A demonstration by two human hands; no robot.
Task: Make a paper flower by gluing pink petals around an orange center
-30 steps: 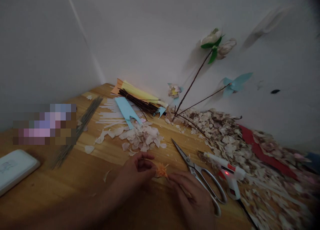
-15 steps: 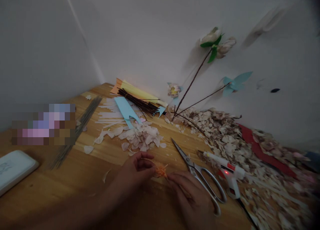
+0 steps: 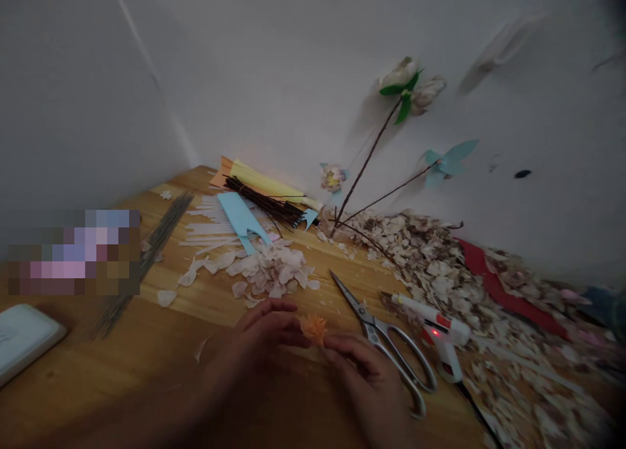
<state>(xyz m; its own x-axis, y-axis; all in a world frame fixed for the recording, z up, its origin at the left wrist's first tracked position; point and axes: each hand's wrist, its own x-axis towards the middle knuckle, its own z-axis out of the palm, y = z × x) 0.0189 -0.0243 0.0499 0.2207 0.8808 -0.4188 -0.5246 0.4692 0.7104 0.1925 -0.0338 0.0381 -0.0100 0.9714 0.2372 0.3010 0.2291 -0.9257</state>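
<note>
Between my hands, just above the table, is an orange fringed flower centre (image 3: 315, 329), with what looks like a pale petal against its left side. My right hand (image 3: 366, 374) is closed in a pinch at its base. From the left, my left hand (image 3: 267, 335) curls its fingers against the flower's edge; its thumb is hard to make out. Metal scissors (image 3: 374, 328) lie partly spread beside my right hand. Beyond my fingers is a heap of pale petals (image 3: 281, 270).
At right lie a white glue gun (image 3: 447, 332), its red light on, and a large dried-petal pile (image 3: 425, 247). Flower stems (image 3: 366, 152) lean at the wall. Brown sticks (image 3: 264, 198), blue paper (image 3: 237, 214), grey wires (image 3: 156, 247) and a white box (image 3: 29, 338) lie farther left.
My left fingers have loosened from a tighter pinch and shifted around the flower's left side. The flower is turned more upright in my right hand. The whole view has swung slightly right.
</note>
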